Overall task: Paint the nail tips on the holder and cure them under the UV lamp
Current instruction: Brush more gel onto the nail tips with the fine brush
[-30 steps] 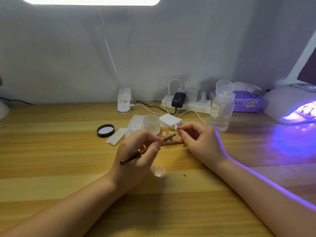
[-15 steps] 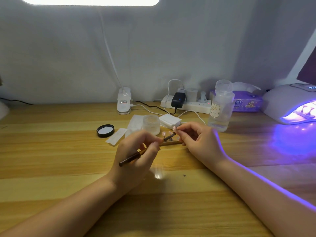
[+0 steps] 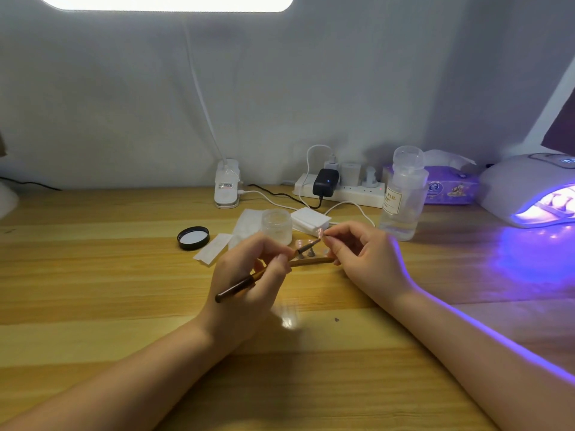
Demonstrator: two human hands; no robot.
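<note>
Holder (image 3: pixel 314 261) between hands, left (image 3: pixel 249 281) gripping brush (image 3: pixel 239 284).

Both forearms come in from the lower edge and converge on the middle. The left hand (image 3: pixel 249 275) lies at about 9 o'clock of the right hand (image 3: pixel 362 256), close but apart. The left hand's fingers are curled, pinching a brush (image 3: pixel 267 272) that points toward 2 o'clock. The right hand's thumb and forefinger pinch a nail tip (image 3: pixel 320 233), other fingers loosely curled.
</note>
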